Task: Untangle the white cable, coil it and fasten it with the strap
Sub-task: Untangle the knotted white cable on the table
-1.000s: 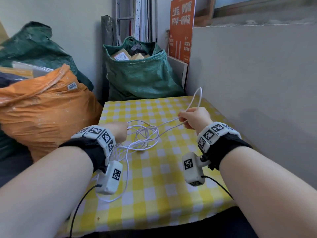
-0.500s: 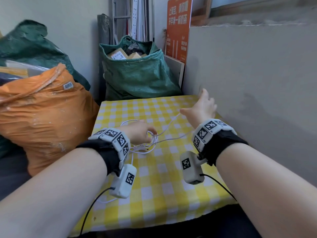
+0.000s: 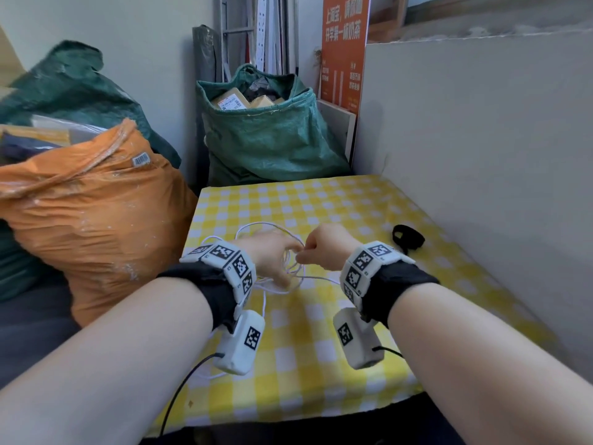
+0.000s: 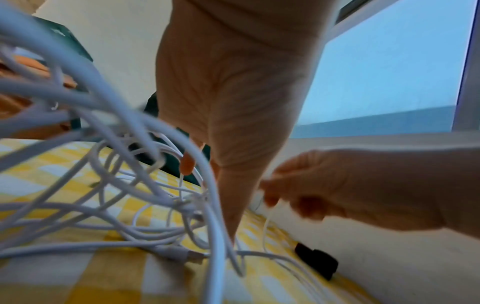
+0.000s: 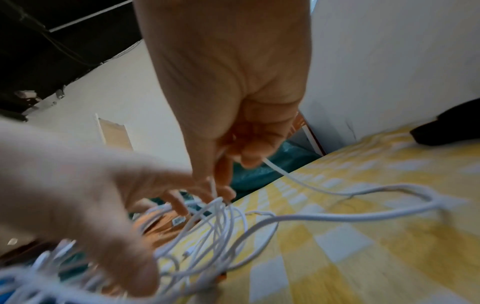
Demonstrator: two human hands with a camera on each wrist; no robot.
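Wall [image 3: 481, 155] close right; sacks [image 3: 90, 213] crowd left.

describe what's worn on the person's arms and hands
Both forearms are bare. Each wrist has a black cuff under a white band of blocks printed with black square markers. A white camera pod with one marker hangs below each wrist, trailing a thin black wire. The hands wear nothing.

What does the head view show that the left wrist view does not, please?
Only the head view shows the orange sack, the green bag of parcels, the orange poster and both wrist cameras. Only the left wrist view shows a window and the cable's plug lying on the cloth. Both show the cable tangled on the yellow checked cloth, the left hand in the loops, the right hand pinching a strand, and the black strap lying apart by the wall.
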